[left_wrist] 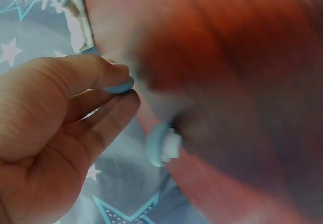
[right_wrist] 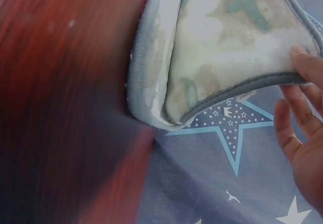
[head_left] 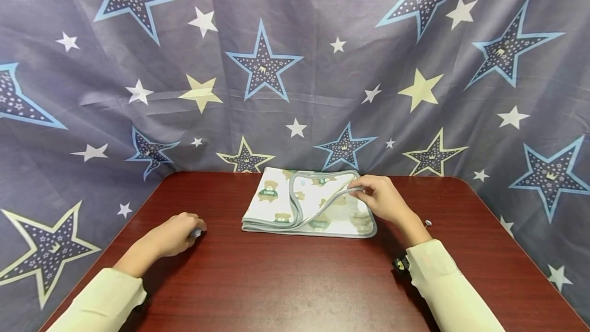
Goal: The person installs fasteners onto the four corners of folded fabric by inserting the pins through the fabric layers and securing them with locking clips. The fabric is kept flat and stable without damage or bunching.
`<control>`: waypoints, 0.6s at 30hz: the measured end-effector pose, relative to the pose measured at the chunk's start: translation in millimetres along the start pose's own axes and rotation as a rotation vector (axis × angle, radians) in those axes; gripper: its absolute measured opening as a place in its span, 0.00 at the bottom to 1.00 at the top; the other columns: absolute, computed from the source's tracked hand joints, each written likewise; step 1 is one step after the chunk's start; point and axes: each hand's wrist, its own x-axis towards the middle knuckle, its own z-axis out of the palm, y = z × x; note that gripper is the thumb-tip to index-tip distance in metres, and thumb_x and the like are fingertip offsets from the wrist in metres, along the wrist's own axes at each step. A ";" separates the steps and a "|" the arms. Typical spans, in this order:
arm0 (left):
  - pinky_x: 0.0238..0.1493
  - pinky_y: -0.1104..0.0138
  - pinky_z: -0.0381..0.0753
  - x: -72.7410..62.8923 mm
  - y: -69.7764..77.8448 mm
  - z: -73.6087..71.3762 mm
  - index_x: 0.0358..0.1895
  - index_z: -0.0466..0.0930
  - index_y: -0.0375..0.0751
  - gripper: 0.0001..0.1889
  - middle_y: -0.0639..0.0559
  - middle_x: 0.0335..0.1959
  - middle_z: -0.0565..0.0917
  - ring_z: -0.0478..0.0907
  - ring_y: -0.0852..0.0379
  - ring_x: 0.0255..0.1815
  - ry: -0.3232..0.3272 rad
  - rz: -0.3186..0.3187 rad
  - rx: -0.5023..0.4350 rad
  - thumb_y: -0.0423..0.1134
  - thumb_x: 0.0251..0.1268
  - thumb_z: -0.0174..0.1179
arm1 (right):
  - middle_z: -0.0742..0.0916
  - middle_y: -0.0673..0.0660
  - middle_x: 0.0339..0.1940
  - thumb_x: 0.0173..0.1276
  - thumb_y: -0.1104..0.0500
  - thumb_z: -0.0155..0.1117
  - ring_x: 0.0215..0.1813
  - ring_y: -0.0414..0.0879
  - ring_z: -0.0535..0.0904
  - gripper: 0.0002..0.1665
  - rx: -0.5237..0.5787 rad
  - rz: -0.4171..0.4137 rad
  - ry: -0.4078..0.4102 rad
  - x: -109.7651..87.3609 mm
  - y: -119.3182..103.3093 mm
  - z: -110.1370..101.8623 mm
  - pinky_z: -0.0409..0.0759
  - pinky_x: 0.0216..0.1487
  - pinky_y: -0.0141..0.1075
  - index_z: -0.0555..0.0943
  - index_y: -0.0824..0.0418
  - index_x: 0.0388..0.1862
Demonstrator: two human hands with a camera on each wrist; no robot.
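Observation:
A folded white blanket with bear prints and grey-blue edging lies at the far middle of the table. My right hand pinches the edge of its top layer near the right side and holds it raised; the right wrist view shows the lifted blanket layer between thumb and fingers. Left of the blanket, my left hand pinches a small blue rounded piece between thumb and fingertips. Close beside that hand on the table sits a blue cap-shaped piece with a white part.
The red-brown wooden table reaches back to a grey-blue star-print curtain. A small pin-like piece with a pale head lies right of the right wrist. A dark wrist camera sits at the right cuff.

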 end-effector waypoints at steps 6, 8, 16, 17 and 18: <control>0.42 0.54 0.84 19.8 4.9 -8.4 0.41 0.88 0.37 0.13 0.53 0.37 0.84 0.84 0.50 0.40 0.059 -0.004 -0.030 0.22 0.52 0.65 | 0.88 0.49 0.31 0.58 0.72 0.76 0.31 0.39 0.76 0.12 -0.002 0.002 0.010 0.3 -0.7 -0.2 0.73 0.33 0.28 0.89 0.59 0.38; 0.42 0.54 0.84 28.2 6.9 -9.8 0.42 0.89 0.35 0.14 0.52 0.38 0.84 0.83 0.51 0.40 0.087 0.004 -0.044 0.22 0.51 0.66 | 0.88 0.48 0.31 0.57 0.73 0.76 0.31 0.39 0.76 0.13 0.000 0.003 0.012 0.2 -1.0 -0.2 0.73 0.32 0.28 0.89 0.59 0.38; 0.36 0.65 0.81 61.4 15.9 2.7 0.47 0.89 0.33 0.15 0.50 0.39 0.83 0.79 0.59 0.34 0.199 -0.034 -0.145 0.25 0.54 0.68 | 0.88 0.48 0.31 0.58 0.72 0.76 0.30 0.38 0.76 0.13 0.006 0.006 0.006 0.3 -2.7 -0.8 0.73 0.32 0.30 0.89 0.59 0.39; 0.37 0.66 0.81 65.8 17.2 5.1 0.47 0.89 0.33 0.14 0.50 0.39 0.83 0.79 0.59 0.35 0.209 -0.046 -0.158 0.25 0.55 0.68 | 0.88 0.49 0.31 0.58 0.72 0.76 0.30 0.38 0.76 0.12 0.005 0.003 0.005 0.3 -2.3 -0.7 0.74 0.32 0.30 0.89 0.59 0.39; 0.37 0.65 0.81 70.3 18.6 7.0 0.48 0.89 0.33 0.14 0.50 0.39 0.83 0.79 0.59 0.35 0.215 -0.058 -0.169 0.26 0.56 0.68 | 0.88 0.50 0.32 0.58 0.72 0.76 0.31 0.39 0.76 0.12 0.007 0.003 0.003 0.5 -2.5 -0.7 0.74 0.32 0.31 0.89 0.59 0.39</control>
